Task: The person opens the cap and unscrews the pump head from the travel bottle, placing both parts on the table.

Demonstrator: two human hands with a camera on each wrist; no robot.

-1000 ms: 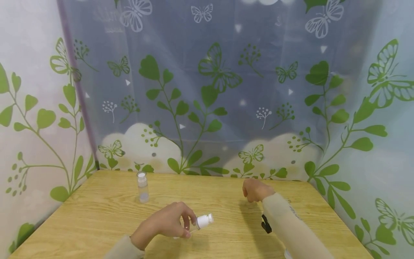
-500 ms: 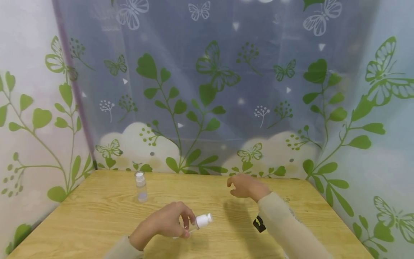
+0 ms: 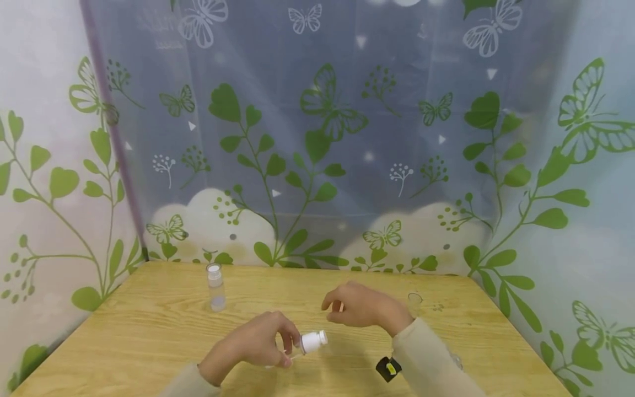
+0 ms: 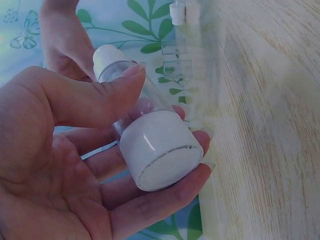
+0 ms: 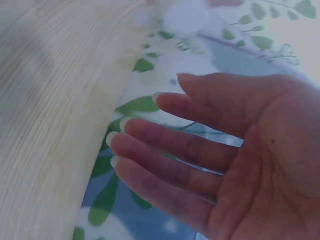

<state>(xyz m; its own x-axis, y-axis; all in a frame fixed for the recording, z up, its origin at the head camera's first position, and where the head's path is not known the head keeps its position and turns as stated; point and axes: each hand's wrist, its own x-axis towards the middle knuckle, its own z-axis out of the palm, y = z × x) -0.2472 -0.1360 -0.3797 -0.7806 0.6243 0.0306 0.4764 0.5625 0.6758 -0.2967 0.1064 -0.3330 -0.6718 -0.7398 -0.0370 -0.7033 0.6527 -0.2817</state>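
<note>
My left hand (image 3: 263,339) holds a small clear pump bottle (image 4: 160,145) tilted, its white pump top (image 3: 312,341) pointing right. In the left wrist view the thumb presses along the clear side and the fingers curl under the white base. My right hand (image 3: 359,306) hovers just above and to the right of the pump top, fingers loosely bent, palm bare in the right wrist view. A second clear bottle with a white top (image 3: 216,289) stands upright at the back left. Behind my right wrist is a clear cap (image 3: 414,299), partly hidden by the arm.
The wooden table (image 3: 163,331) ends at a patterned curtain (image 3: 307,165) behind and at both sides. Another clear piece (image 3: 456,361) lies beside the right sleeve, mostly hidden. A black piece with a yellow mark (image 3: 388,368) shows below that sleeve.
My right hand has moved left and toward the front, from the back right to near the pump top, uncovering the clear cap. My left hand and its bottle stay nearly still.
</note>
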